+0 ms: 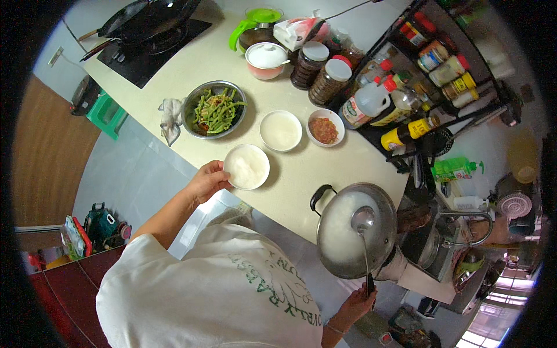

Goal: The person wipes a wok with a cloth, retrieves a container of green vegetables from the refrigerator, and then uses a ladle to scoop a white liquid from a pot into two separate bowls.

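My left hand (210, 180) grips the rim of a white bowl (247, 167) of pale rice porridge near the counter's front edge. My right hand (354, 304) is closed around the black handle of a metal ladle (363, 219). The ladle's head lies in the white porridge inside a large steel pot (325, 256) at the counter's right end. A second white bowl (280, 130) with pale liquid stands behind the first. Beside it is a small white bowl (325, 128) of chopped reddish food. A steel basin (188, 114) holds green beans.
A grey cloth (171, 121) lies left of the basin. A black wok (130, 21) sits on the stove (143, 65). Jars (330, 82), a lidded pink-and-white pot (266, 61) and a rack of bottles (491, 74) line the back. The sink (444, 256) is at right.
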Action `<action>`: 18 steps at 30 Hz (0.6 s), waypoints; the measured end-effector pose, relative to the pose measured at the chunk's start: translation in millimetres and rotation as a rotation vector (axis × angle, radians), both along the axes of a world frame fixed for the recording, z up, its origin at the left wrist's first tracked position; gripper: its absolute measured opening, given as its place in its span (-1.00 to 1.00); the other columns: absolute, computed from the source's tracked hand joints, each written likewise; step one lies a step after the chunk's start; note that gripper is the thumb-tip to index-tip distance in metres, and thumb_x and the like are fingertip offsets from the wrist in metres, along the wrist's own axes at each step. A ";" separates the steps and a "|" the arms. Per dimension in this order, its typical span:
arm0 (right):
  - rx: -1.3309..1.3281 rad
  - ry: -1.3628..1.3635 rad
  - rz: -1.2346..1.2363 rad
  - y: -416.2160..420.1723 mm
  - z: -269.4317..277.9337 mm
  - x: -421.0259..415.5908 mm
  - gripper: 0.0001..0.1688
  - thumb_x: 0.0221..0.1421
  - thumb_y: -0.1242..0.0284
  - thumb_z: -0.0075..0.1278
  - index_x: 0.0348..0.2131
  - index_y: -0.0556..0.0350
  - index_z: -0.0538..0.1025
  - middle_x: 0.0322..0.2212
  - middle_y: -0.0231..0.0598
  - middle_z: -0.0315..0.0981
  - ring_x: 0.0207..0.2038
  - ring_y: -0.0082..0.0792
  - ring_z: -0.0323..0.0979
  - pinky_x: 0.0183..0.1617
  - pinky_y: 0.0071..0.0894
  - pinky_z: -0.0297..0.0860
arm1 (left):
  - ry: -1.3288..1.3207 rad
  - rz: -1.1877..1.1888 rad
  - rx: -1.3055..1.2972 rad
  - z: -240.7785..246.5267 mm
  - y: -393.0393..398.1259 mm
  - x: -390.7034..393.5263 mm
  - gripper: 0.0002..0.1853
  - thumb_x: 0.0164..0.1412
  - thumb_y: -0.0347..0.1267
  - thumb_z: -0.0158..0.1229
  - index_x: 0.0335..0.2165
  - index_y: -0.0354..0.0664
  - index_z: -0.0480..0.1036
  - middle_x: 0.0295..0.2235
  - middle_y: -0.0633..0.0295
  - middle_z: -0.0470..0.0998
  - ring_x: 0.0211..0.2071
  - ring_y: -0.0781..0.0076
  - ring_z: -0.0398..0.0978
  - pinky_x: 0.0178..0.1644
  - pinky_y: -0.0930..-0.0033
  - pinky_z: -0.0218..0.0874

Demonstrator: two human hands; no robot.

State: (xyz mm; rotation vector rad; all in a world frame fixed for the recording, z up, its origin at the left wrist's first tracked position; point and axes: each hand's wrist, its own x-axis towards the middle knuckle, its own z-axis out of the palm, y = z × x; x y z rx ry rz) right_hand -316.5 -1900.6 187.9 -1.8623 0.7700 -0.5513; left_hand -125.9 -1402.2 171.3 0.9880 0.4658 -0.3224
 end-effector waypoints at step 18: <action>0.888 -0.134 0.024 54.3 18.7 2.0 -0.52 0.01 0.17 0.01 -0.09 -0.07 0.36 -0.18 -0.22 0.34 -0.22 -0.43 0.27 -0.19 -0.26 0.25 | 0.031 -0.167 0.026 2.7 32.7 23.9 -0.73 0.02 -0.39 0.20 -0.28 -0.26 0.39 -0.40 0.29 0.46 -0.42 0.59 0.44 -0.33 0.57 0.35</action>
